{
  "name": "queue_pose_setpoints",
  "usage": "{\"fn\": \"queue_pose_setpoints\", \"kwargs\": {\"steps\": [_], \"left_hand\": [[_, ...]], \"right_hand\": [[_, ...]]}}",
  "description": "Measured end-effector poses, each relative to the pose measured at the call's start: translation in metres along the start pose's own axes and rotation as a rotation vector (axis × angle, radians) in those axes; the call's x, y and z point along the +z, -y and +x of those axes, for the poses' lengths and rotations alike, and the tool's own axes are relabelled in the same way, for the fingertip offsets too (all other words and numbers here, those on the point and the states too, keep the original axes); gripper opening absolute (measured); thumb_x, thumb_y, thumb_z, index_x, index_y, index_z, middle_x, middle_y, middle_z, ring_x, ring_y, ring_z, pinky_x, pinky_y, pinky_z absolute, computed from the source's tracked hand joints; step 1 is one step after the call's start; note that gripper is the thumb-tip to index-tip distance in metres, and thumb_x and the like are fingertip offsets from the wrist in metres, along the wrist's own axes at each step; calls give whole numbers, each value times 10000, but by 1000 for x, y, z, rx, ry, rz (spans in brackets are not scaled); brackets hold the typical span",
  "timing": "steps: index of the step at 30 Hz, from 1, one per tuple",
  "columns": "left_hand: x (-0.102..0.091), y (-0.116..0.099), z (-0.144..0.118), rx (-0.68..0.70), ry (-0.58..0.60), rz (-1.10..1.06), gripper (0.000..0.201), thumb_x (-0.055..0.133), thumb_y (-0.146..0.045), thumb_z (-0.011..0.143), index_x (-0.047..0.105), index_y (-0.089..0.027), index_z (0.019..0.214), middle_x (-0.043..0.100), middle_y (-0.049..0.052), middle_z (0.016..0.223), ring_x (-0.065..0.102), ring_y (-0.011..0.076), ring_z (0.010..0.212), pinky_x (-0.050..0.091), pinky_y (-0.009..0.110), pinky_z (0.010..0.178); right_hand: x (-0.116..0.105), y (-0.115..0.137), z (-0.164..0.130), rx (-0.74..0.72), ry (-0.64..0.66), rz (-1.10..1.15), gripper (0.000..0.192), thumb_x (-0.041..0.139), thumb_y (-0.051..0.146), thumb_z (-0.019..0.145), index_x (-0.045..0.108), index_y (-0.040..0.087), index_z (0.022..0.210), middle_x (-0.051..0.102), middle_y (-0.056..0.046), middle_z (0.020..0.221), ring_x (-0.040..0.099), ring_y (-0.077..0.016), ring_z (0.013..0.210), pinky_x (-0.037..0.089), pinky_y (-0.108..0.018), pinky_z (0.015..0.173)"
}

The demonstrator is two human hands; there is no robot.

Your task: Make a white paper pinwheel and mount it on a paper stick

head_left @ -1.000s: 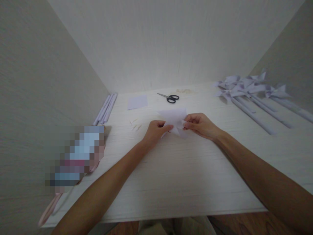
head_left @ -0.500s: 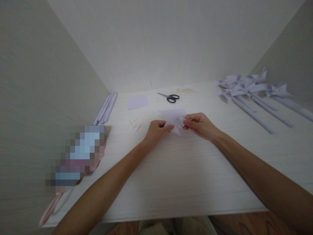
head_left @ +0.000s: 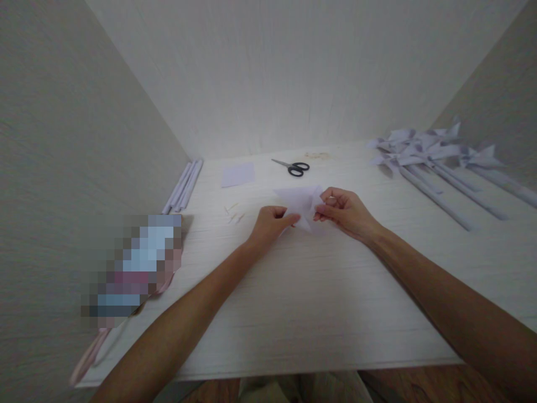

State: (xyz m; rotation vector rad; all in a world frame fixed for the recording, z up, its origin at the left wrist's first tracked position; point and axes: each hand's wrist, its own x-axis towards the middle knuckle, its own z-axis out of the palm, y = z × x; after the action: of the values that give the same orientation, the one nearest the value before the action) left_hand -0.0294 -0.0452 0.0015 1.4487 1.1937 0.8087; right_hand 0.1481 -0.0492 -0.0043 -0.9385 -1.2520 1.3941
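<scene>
Head cam: paper [head_left: 297, 196] is pinched by L hand [head_left: 269, 223] & R hand [head_left: 343, 214], fingers closed, prob. so it's kept steady.

The left hand [head_left: 269, 225] covers part of the folded paper [head_left: 297, 197], and coarse pixels obscure an object [head_left: 140, 260] at left.

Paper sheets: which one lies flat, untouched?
The square sheet left of the scissors; the other sheet, bent, is held by the left hand and right hand.

Pale paper [head_left: 298, 197] (pointed, partly bent) spans left hand [head_left: 271, 224] and right hand [head_left: 344, 214].
</scene>
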Motion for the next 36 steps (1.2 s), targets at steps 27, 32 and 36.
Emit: {"fn": "queue_pose_setpoints", "kwargs": {"steps": [27,32,36], "left_hand": [[2,-3,-1,22,7,57,213,565,-320,588,553,-130,491,473,-23,476,442,87,485,288,193,428],[1,-3,-2,21,4,80,209,562,-319,591,556,-130,503,466,-23,477,433,85,482,286,194,426],[1,-3,-2,28,17,78,212,551,-325,601,559,-131,517,464,-24,485,426,82,478,287,194,426]], "right_hand": [[14,3,-3,67,-48,-355,256,683,349,538,540,137,553,446,52,409,359,-41,363,217,-190,349],[15,2,-2,78,-76,-374,229,671,317,545,532,135,549,456,45,426,374,-46,379,226,-189,356],[15,1,-2,67,-79,-392,212,655,300,560,523,134,547,457,43,433,375,-45,385,227,-186,358]]}}
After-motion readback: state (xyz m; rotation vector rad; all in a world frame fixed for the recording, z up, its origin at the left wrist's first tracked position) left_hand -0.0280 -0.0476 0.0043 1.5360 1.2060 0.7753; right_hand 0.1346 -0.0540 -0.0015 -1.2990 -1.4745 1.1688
